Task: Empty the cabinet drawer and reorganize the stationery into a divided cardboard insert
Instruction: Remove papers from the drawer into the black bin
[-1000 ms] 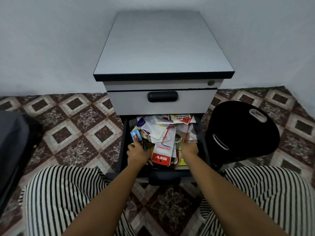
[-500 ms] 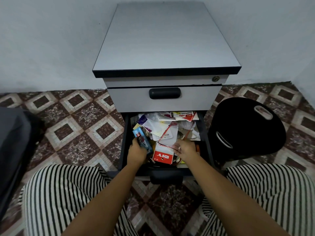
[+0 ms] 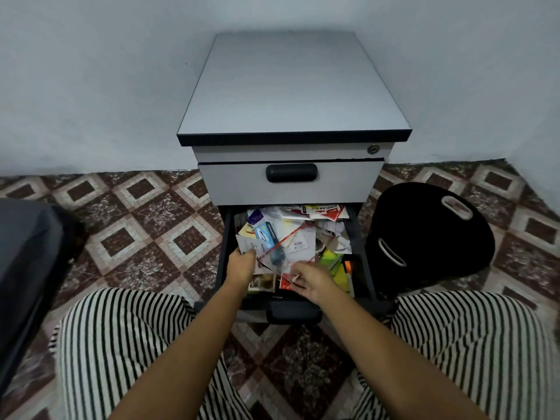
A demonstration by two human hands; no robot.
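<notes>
Just now the left hand has raised a sheaf of white card-backed packets off the left side of the open dark metal drawer, with a blue blister packet riding on top; half a second ago it held only that blue packet, low among the clutter; its fingers are curled round the sheaf's near edge. The right hand has come in from the drawer's right side to the middle; its fingers are loosely spread with their tips at a clear plastic sleeve; whether they pinch it I cannot tell. That shift has bared a yellow-green pad of sticky notes by the right wall; the red stationery packet is now nearly covered. By my judgement the emptying has barely started; the drawer is heaped, and the divided cardboard insert is nowhere in view.

As for room, the closed grey upper drawer overhangs the rear of the heap, so things there likely need to come forward before up; the drawer walls hem both sides; a black round seat with slot handles stands just beside the right wall; knees in striped trousers flank the front; patterned tile floor lies open to the left, short of a dark grey object.
</notes>
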